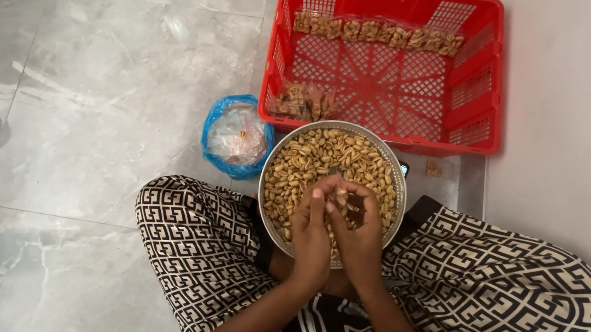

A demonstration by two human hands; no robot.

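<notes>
left hand [311, 222] and right hand [359, 231], fingertips pinched together on a few peanuts [341, 199] above the round metal bowl of peanuts [390, 170] resting at the lap, from which loosely gripped nuts may slip onto the floor [83, 92].

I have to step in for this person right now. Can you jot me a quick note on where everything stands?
Left hand and right hand: together over the metal bowl, fingertips pinching a small clear packet with a few nuts.
Bowl: between the knees, still nearly full of roasted peanuts.
Done: a row of filled packets along the far wall of the red crate, plus a few more packets in its near corner.
Blue bag: on the floor, beside the bowl.
Left: most of the peanuts.
</notes>
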